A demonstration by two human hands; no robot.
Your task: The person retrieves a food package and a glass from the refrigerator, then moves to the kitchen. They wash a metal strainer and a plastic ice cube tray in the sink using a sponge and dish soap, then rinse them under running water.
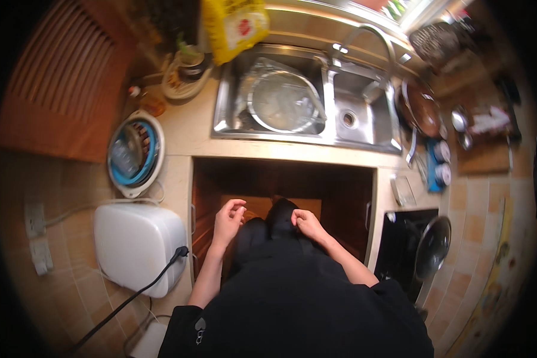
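Observation:
My left hand (229, 219) hangs in front of the counter edge, fingers loosely curled and apart, with nothing in it. Across from it, my right hand (306, 222) is bent inward over my dark trousers; its fingers are curled and I cannot tell whether they close fully. Beyond both hands, a double stainless steel sink (270, 137) is set into the counter. A round, metal-rimmed vessel (284, 102) sits in the left basin, with clear plastic beside it. The small right basin shows its drain (349, 118), and a curved faucet (387, 42) rises behind.
Left: a white appliance (132, 248) with a black cord, blue and white basins (160, 147), and a yellow bag (237, 29). Right: a brown lidded pan (423, 107), a wooden board (483, 154), a black cooktop (400, 241) and a glass lid (433, 248).

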